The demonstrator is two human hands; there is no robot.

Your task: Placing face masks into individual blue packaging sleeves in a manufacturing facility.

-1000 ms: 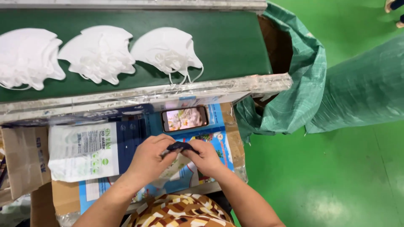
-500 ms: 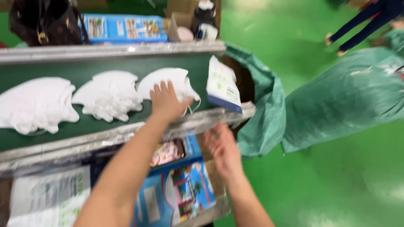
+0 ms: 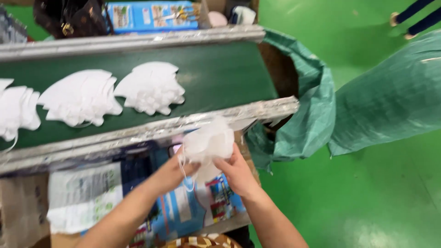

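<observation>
Both my hands hold one stack of white folded face masks point(image 3: 209, 140) just below the conveyor's near metal rail point(image 3: 151, 131). My left hand point(image 3: 177, 172) grips the stack's lower left side, where an ear loop hangs down. My right hand point(image 3: 236, 172) grips its lower right side. On the dark green conveyor belt point(image 3: 220, 76) lie more stacks of white masks: one in the middle point(image 3: 151, 87), one to its left point(image 3: 80, 96) and one cut off at the left edge point(image 3: 16, 110).
Blue printed packaging point(image 3: 183, 211) and a white printed pouch point(image 3: 82, 195) lie under my hands. A green woven sack point(image 3: 303, 96) hangs open at the belt's right end, and another sack point(image 3: 395, 92) lies on the green floor. A dark bag point(image 3: 73, 18) and a blue box point(image 3: 151, 16) sit beyond the belt.
My left hand reached onto the belt for the rightmost mask stack, and both hands now hold it below the rail. The small dark object I held a second ago is out of sight.
</observation>
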